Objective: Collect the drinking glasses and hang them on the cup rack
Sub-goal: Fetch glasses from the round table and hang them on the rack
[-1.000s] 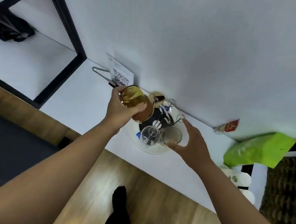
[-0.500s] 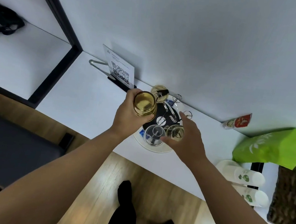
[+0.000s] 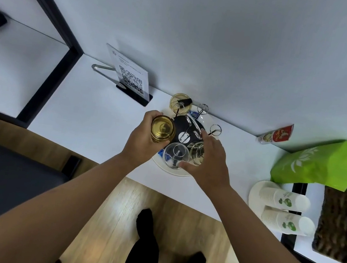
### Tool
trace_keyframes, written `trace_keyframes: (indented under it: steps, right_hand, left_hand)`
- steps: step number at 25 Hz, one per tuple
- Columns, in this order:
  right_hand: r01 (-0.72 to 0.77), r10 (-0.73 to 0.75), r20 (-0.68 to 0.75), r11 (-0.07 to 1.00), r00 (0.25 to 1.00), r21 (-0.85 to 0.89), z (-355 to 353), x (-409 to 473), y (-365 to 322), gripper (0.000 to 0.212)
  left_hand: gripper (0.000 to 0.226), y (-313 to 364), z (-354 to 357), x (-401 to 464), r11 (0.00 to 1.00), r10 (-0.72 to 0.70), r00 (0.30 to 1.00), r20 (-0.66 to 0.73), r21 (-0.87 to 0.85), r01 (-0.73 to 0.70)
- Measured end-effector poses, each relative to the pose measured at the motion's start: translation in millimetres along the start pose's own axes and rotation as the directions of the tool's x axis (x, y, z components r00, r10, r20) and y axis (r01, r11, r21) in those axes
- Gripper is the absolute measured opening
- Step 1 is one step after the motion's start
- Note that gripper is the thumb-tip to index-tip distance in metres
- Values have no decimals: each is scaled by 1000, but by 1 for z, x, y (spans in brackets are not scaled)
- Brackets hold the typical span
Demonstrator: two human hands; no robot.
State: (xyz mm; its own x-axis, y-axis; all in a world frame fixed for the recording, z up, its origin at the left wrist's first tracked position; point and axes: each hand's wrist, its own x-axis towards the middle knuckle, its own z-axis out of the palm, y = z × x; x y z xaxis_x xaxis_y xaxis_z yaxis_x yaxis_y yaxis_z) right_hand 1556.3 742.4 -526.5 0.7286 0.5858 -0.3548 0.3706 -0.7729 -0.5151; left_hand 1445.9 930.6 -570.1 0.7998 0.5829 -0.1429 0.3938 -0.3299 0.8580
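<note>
The left hand [image 3: 143,136] is holding an amber glass [image 3: 162,129] upside down, fingers curled round it, just over the left side of the cup rack [image 3: 187,128]. The right hand [image 3: 208,158] is gripping a clear glass [image 3: 196,154] at the rack's near right side. Another clear glass [image 3: 175,155] is sitting upside down between the hands. A second amber glass [image 3: 179,103] is hanging at the back. The rack is standing on a white plate [image 3: 176,172] on the table [image 3: 86,115].
</note>
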Motion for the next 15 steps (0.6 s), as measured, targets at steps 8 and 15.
trace_keyframes:
  steps: [8, 15]
  right_hand:
    - [-36, 36, 28, 999, 999, 22, 3, 6, 12, 111]
    - [-7, 6, 68, 1000, 998, 13, 0, 12, 23, 114]
  left_hand:
    - [88, -22, 7, -1, 997, 20, 996, 88, 78, -26]
    - [92, -26, 15, -1, 997, 14, 994, 105, 74, -22]
